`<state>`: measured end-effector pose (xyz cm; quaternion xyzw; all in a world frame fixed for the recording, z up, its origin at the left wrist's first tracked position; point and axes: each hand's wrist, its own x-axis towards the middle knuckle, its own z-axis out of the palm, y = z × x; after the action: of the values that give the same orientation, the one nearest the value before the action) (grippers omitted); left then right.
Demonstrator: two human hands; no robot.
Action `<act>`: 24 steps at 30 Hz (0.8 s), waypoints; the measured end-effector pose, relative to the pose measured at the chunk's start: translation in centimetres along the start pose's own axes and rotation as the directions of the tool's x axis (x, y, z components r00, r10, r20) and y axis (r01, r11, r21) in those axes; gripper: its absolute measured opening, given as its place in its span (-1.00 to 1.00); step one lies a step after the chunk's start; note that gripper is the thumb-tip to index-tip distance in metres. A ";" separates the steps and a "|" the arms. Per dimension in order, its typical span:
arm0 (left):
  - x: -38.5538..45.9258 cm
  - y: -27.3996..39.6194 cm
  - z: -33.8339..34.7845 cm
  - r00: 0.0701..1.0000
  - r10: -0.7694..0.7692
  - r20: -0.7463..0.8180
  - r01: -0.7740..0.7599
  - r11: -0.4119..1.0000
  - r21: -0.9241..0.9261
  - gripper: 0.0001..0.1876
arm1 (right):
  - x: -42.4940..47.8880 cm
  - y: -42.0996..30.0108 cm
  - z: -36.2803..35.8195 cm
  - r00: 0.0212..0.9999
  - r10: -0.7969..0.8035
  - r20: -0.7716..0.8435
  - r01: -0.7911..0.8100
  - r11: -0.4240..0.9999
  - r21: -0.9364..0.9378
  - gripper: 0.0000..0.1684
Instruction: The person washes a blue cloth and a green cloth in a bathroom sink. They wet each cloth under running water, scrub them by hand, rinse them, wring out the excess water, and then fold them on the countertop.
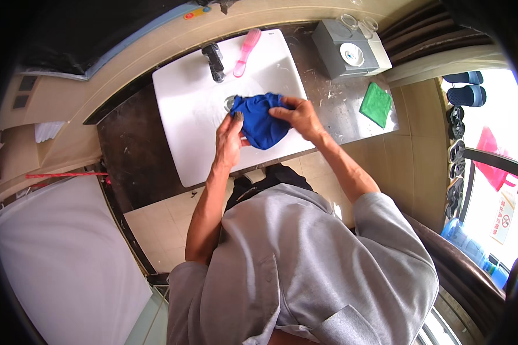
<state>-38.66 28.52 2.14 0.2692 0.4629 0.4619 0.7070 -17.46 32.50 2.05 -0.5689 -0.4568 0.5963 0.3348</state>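
Note:
A crumpled piece of blue fabric (262, 123) is stretched between my two hands above a white washbasin (190, 129). My left hand (229, 140) pinches its left side, the thumb on top and fingers partly hidden beneath. On the far right side, my right hand (301, 116) grips the fabric's edge between thumb and fingers. Just behind the cloth, the metal drain (229, 103) shows in part. A dark faucet (214, 61) stands at the basin's back, and a pink-handled brush (246, 54) lies on the ledge to its right.
Dark stone counter (129, 142) surrounds the basin. On its right lie a folded green cloth (376, 105) and a grey box (343, 47) with a white round item (352, 54) on it. Several shoes (456, 151) line the right wall. A white curtain (69, 258) hangs at left.

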 end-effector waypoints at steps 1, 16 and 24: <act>0.0 1.3 0.9 0.999 0.018 0.035 -0.017 1.000 -0.004 -0.55 | -0.4 -0.6 -1.0 0.999 -0.021 -0.033 0.024 0.993 0.117 -0.60; -3.2 -7.4 -10.3 0.900 0.405 -0.162 -0.138 0.617 0.775 -0.77 | -3.0 6.8 -0.3 0.918 -0.396 -0.011 0.133 0.332 -0.934 -0.06; -6.2 -6.5 -11.2 0.705 0.697 0.131 -0.282 0.107 0.953 -0.77 | 15.5 4.3 -5.4 0.921 -0.379 -0.090 0.195 0.649 -0.735 -0.01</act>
<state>-47.06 19.63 -5.35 0.6753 0.6362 0.3549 0.1153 -13.58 46.08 -7.40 -0.6399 -0.6931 0.2390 0.2302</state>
